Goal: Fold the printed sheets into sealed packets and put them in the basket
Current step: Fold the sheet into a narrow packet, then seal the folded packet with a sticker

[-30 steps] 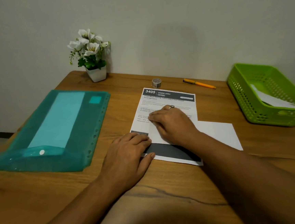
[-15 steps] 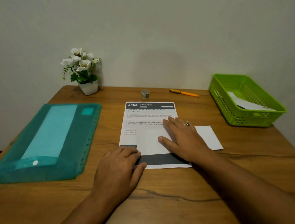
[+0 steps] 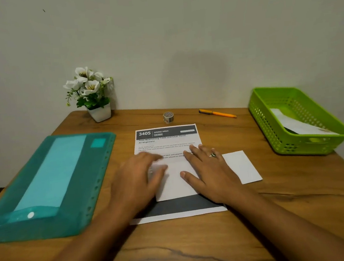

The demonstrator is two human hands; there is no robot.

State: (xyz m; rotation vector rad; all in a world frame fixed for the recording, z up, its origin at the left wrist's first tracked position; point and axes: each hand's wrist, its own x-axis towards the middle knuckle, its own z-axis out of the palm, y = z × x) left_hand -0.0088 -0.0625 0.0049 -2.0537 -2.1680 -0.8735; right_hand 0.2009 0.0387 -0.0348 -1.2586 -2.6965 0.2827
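In the middle of the table (image 3: 299, 213) we've got the printed sheet (image 3: 168, 143) under left hand (image 3: 136, 179) and right hand (image 3: 210, 172), fingers (image 3: 194, 150) straight and spread, probably pinning the white paper (image 3: 240, 166) on it for creasing, green basket (image 3: 271, 130) off right.

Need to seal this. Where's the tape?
Head view, centre back: the tape stands just beyond the sheet, between the flower pot and the pen.

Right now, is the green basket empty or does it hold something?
Not empty: a white folded paper lies inside the green basket; how many I cannot tell.
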